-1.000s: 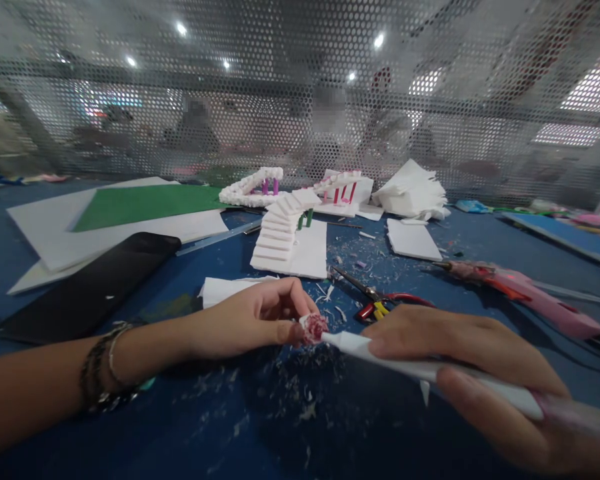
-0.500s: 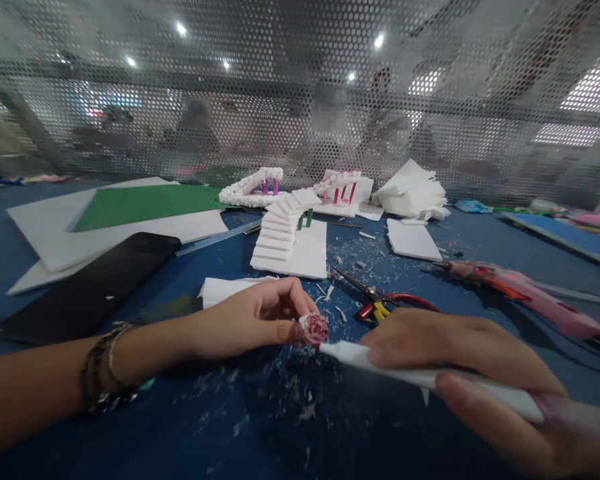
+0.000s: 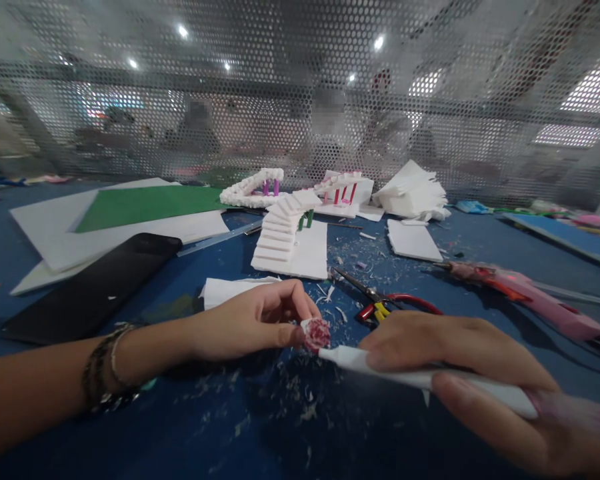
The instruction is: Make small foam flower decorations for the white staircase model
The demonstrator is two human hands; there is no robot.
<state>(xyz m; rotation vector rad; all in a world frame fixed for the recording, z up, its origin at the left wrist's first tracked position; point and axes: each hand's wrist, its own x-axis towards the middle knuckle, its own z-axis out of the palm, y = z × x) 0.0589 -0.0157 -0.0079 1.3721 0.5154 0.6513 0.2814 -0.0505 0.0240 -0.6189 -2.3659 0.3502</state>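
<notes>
Pinching the red-and-white textured piece (image 3: 317, 335) just below frame centre, left hand (image 3: 253, 322) closed on it; right hand (image 3: 450, 341) grips white marker (image 3: 353, 358), tip shifted down to the piece's lower edge, so contact there seems likely.

Left hand (image 3: 253, 323): fingers (image 3: 283, 335) pinched; right hand (image 3: 473, 357): fingers (image 3: 387, 357) curled, slightly blurred, perhaps moving.

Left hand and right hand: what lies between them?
In the head view, a red-and-white piece pinched by the left hand, then the tip of the white marker held in the right hand.
</notes>
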